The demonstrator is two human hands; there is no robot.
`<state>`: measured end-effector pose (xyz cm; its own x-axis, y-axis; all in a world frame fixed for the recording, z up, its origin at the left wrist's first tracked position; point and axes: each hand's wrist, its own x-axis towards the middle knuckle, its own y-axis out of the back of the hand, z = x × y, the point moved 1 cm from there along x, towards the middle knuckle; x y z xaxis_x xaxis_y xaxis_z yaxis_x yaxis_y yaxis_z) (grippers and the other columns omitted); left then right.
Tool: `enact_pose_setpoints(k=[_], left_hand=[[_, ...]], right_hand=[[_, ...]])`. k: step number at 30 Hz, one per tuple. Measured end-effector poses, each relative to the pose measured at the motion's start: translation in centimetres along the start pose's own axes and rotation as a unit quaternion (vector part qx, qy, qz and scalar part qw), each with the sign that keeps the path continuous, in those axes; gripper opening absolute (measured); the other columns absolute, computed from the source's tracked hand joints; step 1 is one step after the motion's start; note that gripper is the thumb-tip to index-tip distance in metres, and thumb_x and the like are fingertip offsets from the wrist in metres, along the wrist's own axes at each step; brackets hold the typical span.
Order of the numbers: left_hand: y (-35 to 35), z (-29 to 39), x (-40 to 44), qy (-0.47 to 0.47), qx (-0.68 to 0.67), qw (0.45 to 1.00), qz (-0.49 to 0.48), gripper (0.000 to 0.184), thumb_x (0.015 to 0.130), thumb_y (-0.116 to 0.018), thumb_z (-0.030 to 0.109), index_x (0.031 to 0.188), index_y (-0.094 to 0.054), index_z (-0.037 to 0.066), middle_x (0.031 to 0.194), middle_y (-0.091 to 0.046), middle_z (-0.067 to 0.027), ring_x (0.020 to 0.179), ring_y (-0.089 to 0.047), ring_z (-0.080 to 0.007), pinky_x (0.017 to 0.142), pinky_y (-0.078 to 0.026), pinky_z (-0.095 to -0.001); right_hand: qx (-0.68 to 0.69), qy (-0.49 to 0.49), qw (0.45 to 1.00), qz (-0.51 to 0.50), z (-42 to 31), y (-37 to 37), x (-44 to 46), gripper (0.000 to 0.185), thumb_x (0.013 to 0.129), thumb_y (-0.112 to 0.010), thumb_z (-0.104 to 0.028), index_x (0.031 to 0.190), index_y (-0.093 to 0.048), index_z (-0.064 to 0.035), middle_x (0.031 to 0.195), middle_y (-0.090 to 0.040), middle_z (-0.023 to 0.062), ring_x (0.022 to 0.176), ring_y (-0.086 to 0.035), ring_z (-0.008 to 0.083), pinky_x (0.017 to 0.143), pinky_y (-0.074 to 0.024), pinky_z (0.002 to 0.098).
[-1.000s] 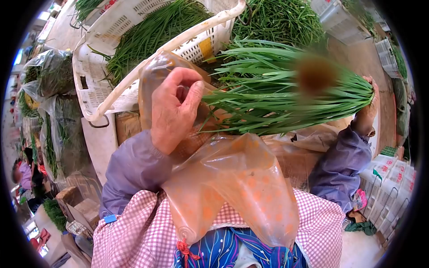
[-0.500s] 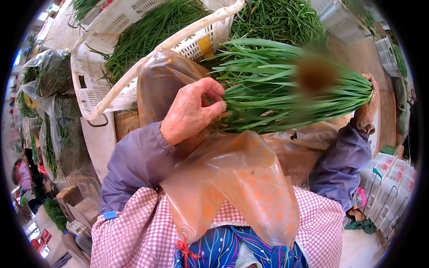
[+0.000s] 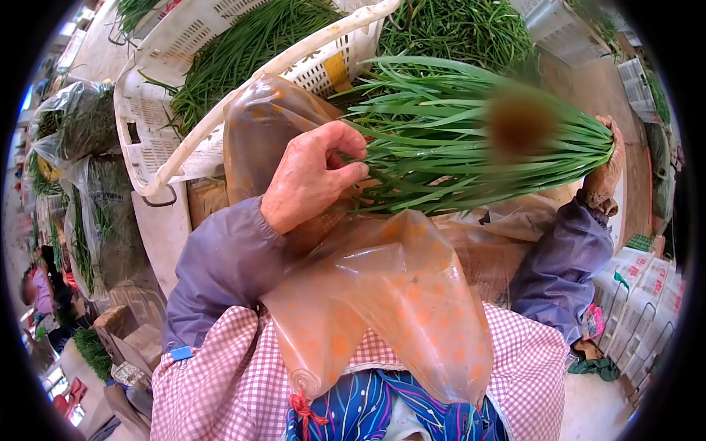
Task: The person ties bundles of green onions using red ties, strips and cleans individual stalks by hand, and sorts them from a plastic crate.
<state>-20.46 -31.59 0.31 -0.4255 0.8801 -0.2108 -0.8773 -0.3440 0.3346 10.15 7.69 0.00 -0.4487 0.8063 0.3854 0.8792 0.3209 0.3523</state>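
Observation:
A thick bunch of garlic chives (image 3: 434,147) lies sideways before me, its long flat leaves fanning out to the left. My right hand (image 3: 604,165) is wrapped round the narrow gathered end at the right. By the loose leaf tips is my left hand (image 3: 312,176), its fingers half curled and the thumb a little apart from them. No leaf clearly shows between those fingertips. A dark brown blur hides part of the bunch. Below it, an orange-spotted plastic sheet (image 3: 397,294) covers my lap.
A white plastic basket (image 3: 158,165) with a pale curved handle holds chives at the upper left. More greens (image 3: 463,37) are heaped behind the bunch. Bagged greens (image 3: 107,220) stand at the left, and white wrapped stacks (image 3: 640,301) at the right.
My left hand has shifted slightly left and up. The bunch has risen slightly at its leafy end, still held in my right hand.

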Motion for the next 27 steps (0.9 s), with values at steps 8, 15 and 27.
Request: enact_pose_setpoints(k=[8,15,27], left_hand=[[-0.3,0.5,0.3,-0.005,0.058,0.997,0.049,0.023,0.079,-0.066,0.001,0.101,-0.059,-0.003,0.086,-0.064,-0.0063,0.07,-0.058,-0.0085,0.063,-0.05,-0.023],[-1.1,0.0,0.9,-0.034,0.104,0.992,0.058,0.022,0.08,-0.067,0.004,0.101,-0.062,-0.002,0.079,-0.065,-0.007,0.064,-0.058,-0.0088,0.062,-0.05,-0.0254],[1.8,0.5,1.4,-0.045,-0.3,0.94,0.155,0.01,0.093,-0.055,0.016,0.091,-0.059,0.007,0.077,-0.06,0.0011,0.059,-0.046,-0.0032,0.052,-0.036,-0.0172]], right_hand=[[0.247,-0.093,0.964,0.018,-1.1,-1.1,0.2,0.018,0.094,-0.053,-0.015,0.103,-0.055,0.0006,0.096,-0.059,0.0052,0.087,-0.057,0.0137,0.081,-0.0457,0.0237],[0.461,-0.166,0.871,-0.044,0.2,-0.6,1.0,0.013,0.094,-0.053,-0.012,0.097,-0.055,-0.0001,0.092,-0.057,0.0048,0.085,-0.055,0.013,0.079,-0.0454,0.0228],[-0.075,-0.002,0.997,0.001,-1.5,-1.0,-0.5,0.026,0.098,-0.043,-0.02,0.099,-0.059,0.0004,0.092,-0.062,0.005,0.084,-0.058,0.0129,0.079,-0.0465,0.0251]])
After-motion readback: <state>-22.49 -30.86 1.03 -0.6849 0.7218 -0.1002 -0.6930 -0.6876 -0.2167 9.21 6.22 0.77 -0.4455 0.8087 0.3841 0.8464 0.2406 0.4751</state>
